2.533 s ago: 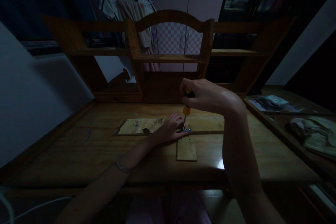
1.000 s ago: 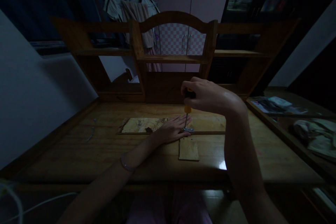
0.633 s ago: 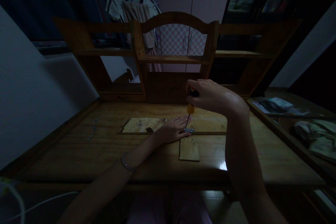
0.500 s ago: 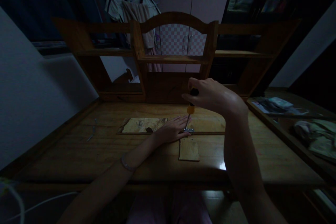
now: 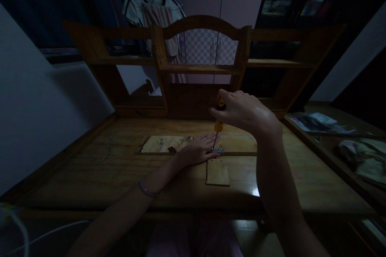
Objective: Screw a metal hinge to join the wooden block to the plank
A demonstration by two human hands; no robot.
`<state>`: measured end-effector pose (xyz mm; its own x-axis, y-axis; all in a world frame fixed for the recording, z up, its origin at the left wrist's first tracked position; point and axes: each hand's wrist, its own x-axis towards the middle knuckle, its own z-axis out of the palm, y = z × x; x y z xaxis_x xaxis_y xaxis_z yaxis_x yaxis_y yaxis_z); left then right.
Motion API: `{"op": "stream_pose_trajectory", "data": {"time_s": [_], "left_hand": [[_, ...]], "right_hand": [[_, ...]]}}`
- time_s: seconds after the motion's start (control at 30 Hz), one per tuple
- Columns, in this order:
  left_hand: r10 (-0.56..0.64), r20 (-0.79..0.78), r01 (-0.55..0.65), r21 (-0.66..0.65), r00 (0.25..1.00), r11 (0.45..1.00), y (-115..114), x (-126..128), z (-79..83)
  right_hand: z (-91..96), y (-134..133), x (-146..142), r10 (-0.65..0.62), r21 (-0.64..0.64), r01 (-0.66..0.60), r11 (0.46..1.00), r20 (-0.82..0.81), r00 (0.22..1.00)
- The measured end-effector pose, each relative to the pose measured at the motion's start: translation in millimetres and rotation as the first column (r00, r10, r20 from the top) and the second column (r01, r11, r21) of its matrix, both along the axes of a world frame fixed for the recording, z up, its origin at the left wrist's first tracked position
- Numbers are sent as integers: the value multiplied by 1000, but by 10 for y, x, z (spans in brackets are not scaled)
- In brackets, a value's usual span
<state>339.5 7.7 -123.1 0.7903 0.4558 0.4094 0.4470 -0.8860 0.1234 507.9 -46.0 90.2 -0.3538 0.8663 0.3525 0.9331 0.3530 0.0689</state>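
Observation:
My right hand (image 5: 237, 108) grips the yellow and black handle of a screwdriver (image 5: 218, 127), which points down with a slight tilt. Its tip meets a small metal hinge (image 5: 217, 150) at the front edge of a long thin wooden board (image 5: 238, 143). My left hand (image 5: 201, 147) lies flat across the board, fingers stretched out, just left of the hinge. Part of the board is hidden under it; the left end has a torn, stained surface. In front of the hinge lies a small square wooden piece (image 5: 218, 172) with two dark holes near its back edge.
The wooden desk (image 5: 126, 180) carries a shelf unit (image 5: 199, 69) along its back. Small metal pieces (image 5: 106, 153) lie at the left. Papers and a packet (image 5: 322, 119) and folded cloth (image 5: 366, 158) are on the right. A white cable (image 5: 54, 233) runs at lower left.
My right hand has turned slightly around the screwdriver handle, showing more yellow at its top. My left hand and the board stay in place; the view has shifted a little.

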Motion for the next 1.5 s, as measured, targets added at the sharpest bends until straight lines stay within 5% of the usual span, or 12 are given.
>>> {"op": "stream_pose_trajectory", "data": {"time_s": [0.27,0.47,0.67,0.97,1.33,1.5], "left_hand": [[6,-1,-6,8,1000,1000,6,-18,-20],[12,-26,-11,15,1000,1000,4,-12,-7],[2,-34,-1,27,999,1000,-2,-30,1],[8,-36,-6,58,999,998,-4,-27,-22],[-3,-39,4,18,999,1000,13,-35,2],[3,-37,-3,23,999,1000,4,-24,4]], "right_hand": [[-16,47,21,174,-48,-177,983,-65,983],[8,13,-1,50,-18,-50,999,-9,999],[27,17,57,174,-56,-179,982,-93,980],[-27,54,47,99,19,-99,995,-13,995],[0,39,87,233,14,-233,972,-85,969],[-32,37,33,100,92,-100,991,2,995]]}}
